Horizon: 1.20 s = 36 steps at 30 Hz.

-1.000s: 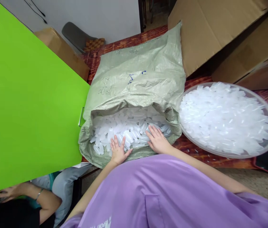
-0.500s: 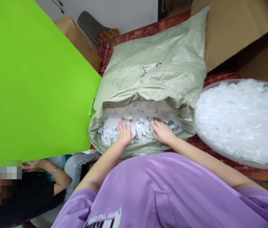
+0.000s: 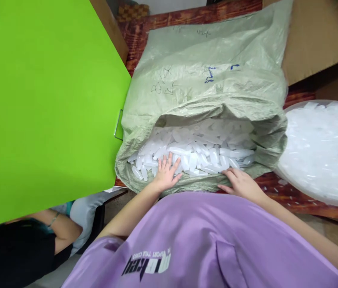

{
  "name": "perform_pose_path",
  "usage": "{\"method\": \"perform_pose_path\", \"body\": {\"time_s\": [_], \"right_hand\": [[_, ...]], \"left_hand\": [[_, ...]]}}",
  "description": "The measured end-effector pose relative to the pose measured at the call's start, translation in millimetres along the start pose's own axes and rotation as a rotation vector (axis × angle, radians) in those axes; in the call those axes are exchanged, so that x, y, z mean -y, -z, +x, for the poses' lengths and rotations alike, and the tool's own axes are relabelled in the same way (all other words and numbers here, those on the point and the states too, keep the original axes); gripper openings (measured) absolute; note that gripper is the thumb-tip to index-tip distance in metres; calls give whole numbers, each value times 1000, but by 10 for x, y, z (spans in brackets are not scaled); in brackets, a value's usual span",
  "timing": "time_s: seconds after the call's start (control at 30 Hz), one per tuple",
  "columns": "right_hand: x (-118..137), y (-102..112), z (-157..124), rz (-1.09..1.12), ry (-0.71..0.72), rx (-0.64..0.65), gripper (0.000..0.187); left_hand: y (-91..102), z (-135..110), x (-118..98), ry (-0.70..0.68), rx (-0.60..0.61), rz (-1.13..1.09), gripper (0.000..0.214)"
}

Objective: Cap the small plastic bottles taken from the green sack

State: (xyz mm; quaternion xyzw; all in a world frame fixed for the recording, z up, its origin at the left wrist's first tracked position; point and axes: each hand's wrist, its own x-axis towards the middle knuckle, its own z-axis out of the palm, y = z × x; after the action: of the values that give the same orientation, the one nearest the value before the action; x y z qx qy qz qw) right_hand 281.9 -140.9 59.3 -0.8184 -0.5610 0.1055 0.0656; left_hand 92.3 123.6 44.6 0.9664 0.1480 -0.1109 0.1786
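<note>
A big pale-green woven sack (image 3: 199,80) lies on the wooden table with its mouth turned toward me, full of small translucent white plastic tubes (image 3: 199,148). My left hand (image 3: 166,174) rests flat on the tubes at the left of the sack's mouth, fingers spread. My right hand (image 3: 241,184) lies on the near rim of the sack at the right, fingers curled against the fabric, outside the pile. Neither hand visibly holds a tube.
A round clear basin (image 3: 321,148) heaped with the same tubes stands at the right. Cardboard boxes (image 3: 315,32) stand behind. A green panel (image 3: 43,104) covers the left. Another person's arm (image 3: 58,228) shows at lower left.
My right hand has come out of the tubes and now lies on the sack's near rim. My left hand stays on the pile. The view has shifted left and closer.
</note>
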Motion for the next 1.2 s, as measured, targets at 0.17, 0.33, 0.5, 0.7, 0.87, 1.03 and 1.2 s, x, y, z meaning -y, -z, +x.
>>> {"method": "perform_pose_path", "body": {"time_s": [0.17,0.33,0.5,0.7,0.87,1.03,1.2], "right_hand": [[191,-225,-146,-103,-59,55,39],[293,-413,-282,-133,-100,-12,38],[132,-628,-431,-112,-28,-88,38],[-94,-792,-527,-17,51,-136,33],[-122,-757,-522,47,76,-167,35],[-117,-736,-533,104,51,-180,37],[-76,-760,-529,116,19,-241,37]], "left_hand": [[-155,-2,164,-129,-115,24,63],[-228,49,112,-138,-258,44,60],[-242,72,41,-89,-266,66,58],[-284,122,-74,28,-234,81,59],[-347,172,-151,48,-308,158,61],[-417,192,-177,9,-382,226,64],[-537,203,-178,5,-478,240,66]]}}
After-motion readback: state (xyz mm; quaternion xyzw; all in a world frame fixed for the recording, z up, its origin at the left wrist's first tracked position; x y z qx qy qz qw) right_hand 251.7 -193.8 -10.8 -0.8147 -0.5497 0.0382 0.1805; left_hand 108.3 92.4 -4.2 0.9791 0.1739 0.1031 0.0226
